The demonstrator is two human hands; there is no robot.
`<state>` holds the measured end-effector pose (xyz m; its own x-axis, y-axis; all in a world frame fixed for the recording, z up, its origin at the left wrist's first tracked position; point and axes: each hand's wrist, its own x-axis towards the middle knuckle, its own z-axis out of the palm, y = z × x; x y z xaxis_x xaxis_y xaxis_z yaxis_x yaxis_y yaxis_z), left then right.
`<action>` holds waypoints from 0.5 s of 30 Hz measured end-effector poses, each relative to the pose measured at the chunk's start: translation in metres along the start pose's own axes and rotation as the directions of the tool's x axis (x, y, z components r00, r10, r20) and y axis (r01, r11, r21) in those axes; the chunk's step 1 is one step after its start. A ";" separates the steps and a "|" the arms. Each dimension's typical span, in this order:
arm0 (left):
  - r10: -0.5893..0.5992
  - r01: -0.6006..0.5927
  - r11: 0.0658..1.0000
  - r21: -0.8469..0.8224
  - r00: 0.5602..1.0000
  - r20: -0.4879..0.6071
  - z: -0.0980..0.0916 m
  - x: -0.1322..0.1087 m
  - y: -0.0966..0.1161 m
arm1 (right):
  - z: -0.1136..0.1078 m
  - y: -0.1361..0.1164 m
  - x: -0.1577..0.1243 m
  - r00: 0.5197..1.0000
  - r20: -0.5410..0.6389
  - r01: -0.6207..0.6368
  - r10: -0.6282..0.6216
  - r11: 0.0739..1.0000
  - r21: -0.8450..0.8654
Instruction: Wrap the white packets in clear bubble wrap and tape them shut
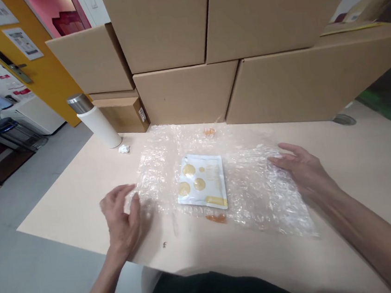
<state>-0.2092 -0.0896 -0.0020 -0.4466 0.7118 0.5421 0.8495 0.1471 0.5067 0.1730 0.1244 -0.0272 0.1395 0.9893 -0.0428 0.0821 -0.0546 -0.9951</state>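
A sheet of bubble wrap (256,191) lies spread on the light wooden table. On its middle rests a flat white sachet (202,183) with yellow round spots, lying face up. My left hand (121,215) hovers just beside the wrap's left edge, its thumb and fingers apart and nothing between them. At the opposite edge is my right hand (300,165), fingers stretched out and thumb spread, its fingertips at the wrap's border. Whether those fingertips press on the film I cannot tell.
Stacked cardboard boxes (190,95) wall off the table's back. A white bottle (101,128) with a steel cap stands at the back left, near a small brown box (122,114) and a crumpled white scrap (123,149). The table's front edge (152,266) runs close to my lap.
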 end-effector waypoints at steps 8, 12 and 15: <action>0.089 -0.137 0.990 0.033 0.788 0.609 0.047 0.028 0.063 | 0.005 -0.006 -0.008 0.969 -0.051 -0.228 0.242 0.954 0.196; 0.052 -0.155 0.982 0.107 0.768 0.638 0.068 0.035 0.065 | 0.004 0.000 -0.007 0.962 -0.036 -0.258 0.271 0.944 0.206; -0.004 -0.090 0.990 0.112 0.761 0.648 0.075 0.036 0.064 | 0.004 0.000 -0.006 0.958 -0.035 -0.271 0.284 0.940 0.209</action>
<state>-0.1501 -0.0025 -0.0004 -0.1612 0.9866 -0.0240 0.9123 0.1582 0.3777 0.1679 0.1186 -0.0277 0.1916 0.9277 -0.3205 -0.1674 -0.2909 -0.9420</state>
